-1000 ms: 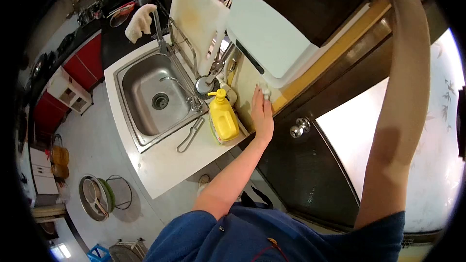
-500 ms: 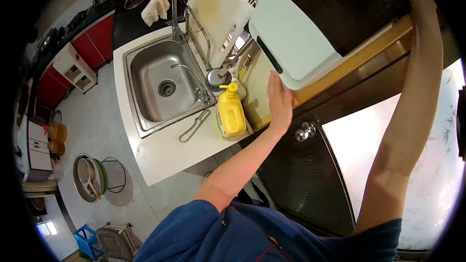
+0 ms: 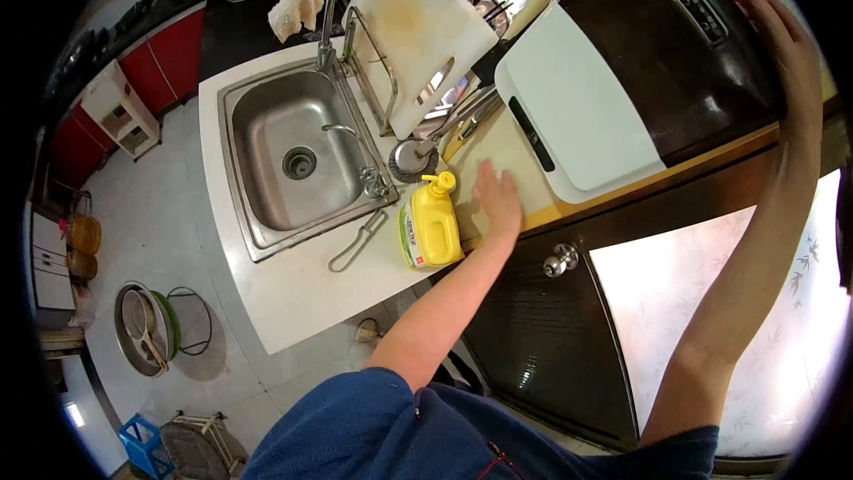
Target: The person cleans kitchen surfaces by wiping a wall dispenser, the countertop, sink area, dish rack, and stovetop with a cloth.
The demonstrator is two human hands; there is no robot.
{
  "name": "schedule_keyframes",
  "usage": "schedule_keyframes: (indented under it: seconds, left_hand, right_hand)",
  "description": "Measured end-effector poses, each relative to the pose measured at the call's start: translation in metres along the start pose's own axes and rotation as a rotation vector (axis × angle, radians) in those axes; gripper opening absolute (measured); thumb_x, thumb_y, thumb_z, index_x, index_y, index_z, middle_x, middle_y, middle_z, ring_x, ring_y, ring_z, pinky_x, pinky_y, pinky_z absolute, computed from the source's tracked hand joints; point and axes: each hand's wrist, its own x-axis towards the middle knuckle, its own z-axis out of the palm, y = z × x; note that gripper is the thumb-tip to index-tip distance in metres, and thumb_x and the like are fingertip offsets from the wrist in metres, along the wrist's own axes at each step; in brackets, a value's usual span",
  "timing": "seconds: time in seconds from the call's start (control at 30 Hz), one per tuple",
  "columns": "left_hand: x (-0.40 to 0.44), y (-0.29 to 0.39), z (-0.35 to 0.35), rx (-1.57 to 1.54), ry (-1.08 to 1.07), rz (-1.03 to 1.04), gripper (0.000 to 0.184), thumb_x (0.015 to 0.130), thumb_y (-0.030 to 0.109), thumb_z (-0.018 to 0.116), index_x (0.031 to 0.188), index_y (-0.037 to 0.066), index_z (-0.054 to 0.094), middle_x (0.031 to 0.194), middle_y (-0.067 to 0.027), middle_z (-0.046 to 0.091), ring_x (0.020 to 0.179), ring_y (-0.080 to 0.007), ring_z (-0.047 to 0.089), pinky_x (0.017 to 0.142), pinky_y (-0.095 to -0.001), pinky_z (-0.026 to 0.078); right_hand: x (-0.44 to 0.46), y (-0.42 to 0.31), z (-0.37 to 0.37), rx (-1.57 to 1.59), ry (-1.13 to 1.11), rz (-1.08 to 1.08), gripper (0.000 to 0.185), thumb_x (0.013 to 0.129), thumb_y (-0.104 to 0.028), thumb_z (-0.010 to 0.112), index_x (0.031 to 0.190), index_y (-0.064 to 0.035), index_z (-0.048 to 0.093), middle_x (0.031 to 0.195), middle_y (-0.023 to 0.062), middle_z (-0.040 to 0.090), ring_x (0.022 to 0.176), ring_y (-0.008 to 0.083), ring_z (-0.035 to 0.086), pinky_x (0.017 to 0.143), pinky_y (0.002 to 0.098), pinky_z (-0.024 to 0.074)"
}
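A dark brown and white box-shaped appliance (image 3: 577, 107) stands on the counter, with a small control panel on its brown part. My right hand (image 3: 771, 20) lies against the far right side of this box, fingers stretched out. Near the box's white end, my left hand (image 3: 496, 198) hovers over or rests on the counter, slightly blurred, fingers apart and nothing in them. Just left of that hand is a yellow pump bottle (image 3: 433, 229). Beyond it are a round metal-backed scrubber (image 3: 412, 156) and a knife with a yellow handle (image 3: 464, 133).
A steel sink (image 3: 298, 156) is set into the white counter (image 3: 293, 302), with a peeler-like metal tool (image 3: 357, 242) beside it. A white cutting board (image 3: 413, 31) leans in a rack. Basins (image 3: 142, 329) and a blue stool (image 3: 145, 444) are on the floor.
My left hand has come off the white end of the box and is now apart from it. The box appears farther right, though the view has also shifted. My right hand has come into view.
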Motion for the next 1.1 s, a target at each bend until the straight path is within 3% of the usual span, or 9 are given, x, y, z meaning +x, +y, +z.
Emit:
schedule_keyframes:
  seconds: [0.17,0.23,0.37,0.47,0.67,0.8,0.9,0.97,1.1]
  left_hand:
    - [0.004,0.07,-0.005,-0.252,-0.024,0.526,0.049,0.087,0.003,0.044,0.135,-0.003,0.038,0.14,-0.0208,0.039,0.128,-0.0378,0.032,0.11,-0.0418,0.023]
    - [0.016,0.059,-0.007,-0.193,-0.036,0.46,0.049,0.086,0.002,0.044,0.134,-0.002,0.039,0.138,-0.0204,0.041,0.128,-0.037,0.033,0.109,-0.0418,0.025]
    - [0.032,-0.047,0.018,-0.095,0.134,-0.122,0.046,0.089,0.007,0.044,0.134,-0.002,0.04,0.136,-0.0208,0.043,0.128,-0.0366,0.035,0.107,-0.0422,0.028]
    - [0.012,-0.026,0.006,-0.056,0.106,-0.401,0.045,0.092,0.011,0.044,0.134,-0.003,0.039,0.139,-0.0211,0.04,0.129,-0.0358,0.034,0.108,-0.0414,0.026]
    - [0.013,0.02,-0.005,-0.184,0.043,0.124,0.045,0.094,0.016,0.043,0.134,-0.004,0.039,0.142,-0.0223,0.036,0.132,-0.0361,0.03,0.11,-0.0411,0.022]
    - [0.041,0.003,0.013,-0.19,0.151,0.172,0.045,0.094,0.017,0.043,0.133,-0.004,0.04,0.14,-0.0219,0.038,0.132,-0.036,0.028,0.109,-0.0411,0.024]
    - [0.057,-0.036,0.018,-0.128,0.198,-0.099,0.046,0.093,0.019,0.044,0.134,-0.003,0.04,0.139,-0.0217,0.04,0.131,-0.0354,0.03,0.107,-0.0418,0.027]
    - [0.061,-0.064,0.022,-0.228,0.239,-0.324,0.044,0.093,0.02,0.044,0.131,-0.002,0.044,0.137,-0.0208,0.044,0.127,-0.0361,0.035,0.105,-0.0429,0.03]
    - [0.036,-0.058,0.025,-0.006,0.352,-0.319,0.04,0.092,0.019,0.044,0.129,0.003,0.05,0.13,-0.0196,0.052,0.119,-0.0376,0.043,0.102,-0.0406,0.034]
  right_hand:
    - [0.001,0.004,-0.008,-0.055,-0.035,-0.024,0.041,0.09,-0.036,0.058,0.12,-0.0082,0.062,0.118,0.0119,0.062,0.113,0.02,0.058,0.098,0.029,0.0455]
    - [0.002,0.005,-0.008,-0.049,-0.037,-0.014,0.041,0.09,-0.035,0.059,0.121,-0.0084,0.061,0.118,0.0119,0.062,0.112,0.0198,0.058,0.098,0.0287,0.0458]
    - [0.005,0.003,-0.01,-0.031,-0.069,0.026,0.041,0.09,-0.035,0.059,0.121,-0.0085,0.061,0.119,0.0119,0.062,0.112,0.0202,0.058,0.097,0.0281,0.0462]
    - [0.002,0.0,-0.006,-0.071,-0.031,0.04,0.041,0.091,-0.034,0.057,0.122,-0.0077,0.06,0.12,0.0123,0.061,0.113,0.02,0.058,0.098,0.0287,0.0458]
    - [0.007,0.013,-0.009,0.05,-0.092,-0.064,0.039,0.093,-0.031,0.054,0.123,-0.0067,0.059,0.122,0.0109,0.06,0.116,0.0182,0.056,0.1,0.0293,0.0441]
    - [0.008,0.021,-0.009,0.09,-0.093,-0.119,0.04,0.093,-0.033,0.053,0.125,-0.0084,0.058,0.125,0.0087,0.059,0.118,0.0179,0.054,0.101,0.0292,0.0437]
    - [-0.003,0.006,-0.002,0.157,-0.057,-0.177,0.03,0.092,-0.026,0.056,0.117,-0.0105,0.064,0.118,0.008,0.063,0.112,0.0175,0.058,0.097,0.0277,0.0445]
    - [-0.012,-0.023,0.002,0.355,-0.105,-0.306,0.031,0.082,-0.011,0.06,0.099,0.0133,0.063,0.085,0.0204,0.066,0.072,0.0233,0.063,0.063,0.028,0.0537]
    - [-0.022,-0.044,-0.009,0.62,-0.211,-0.057,0.029,0.08,-0.009,0.059,0.096,0.0142,0.064,0.081,0.0192,0.067,0.07,0.0227,0.063,0.062,0.0283,0.0533]
